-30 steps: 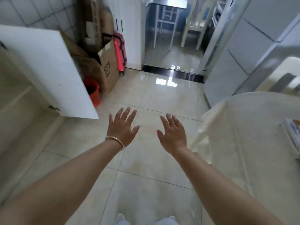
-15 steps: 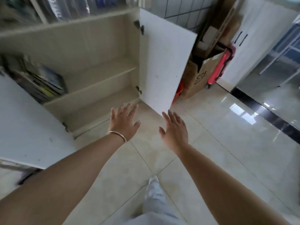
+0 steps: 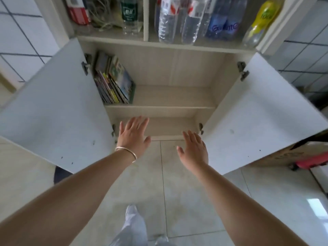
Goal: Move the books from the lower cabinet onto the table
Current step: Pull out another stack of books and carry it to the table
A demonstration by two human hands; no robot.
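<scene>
Books: a batch of books point(image 3: 113, 80) is leaning at the left end of the upper shelf point(image 3: 170, 96) inside the lower cabinet point(image 3: 159, 68), tilting against the left wall, spines and covers facing outward; the titles are too blurred to read.
Lower cabinet: both white doors are standing wide open, the left door point(image 3: 58, 107) and the right door point(image 3: 260, 112) swinging out toward the person; the bottom shelf point(image 3: 170, 125) is showing just behind the fingertips.
Left hand: the left hand point(image 3: 133, 135) is reaching forward, palm down, in front of the bottom shelf, well below the books and apart from them; its grip is spread, fingers straight, holding nothing. A thin bangle point(image 3: 126, 151) is sitting on the wrist.
Right hand: the right hand point(image 3: 195, 148) is hovering just beside the lower edge of the right door, fingers straight and relaxed, grip spread and holding nothing.
Above: plastic bottles point(image 3: 177, 18) are standing on the open shelf over the cabinet.
Floor: pale glossy tiles point(image 3: 177, 201) are lying under the arms, with the person's light trouser leg point(image 3: 131, 226) showing at the bottom.
</scene>
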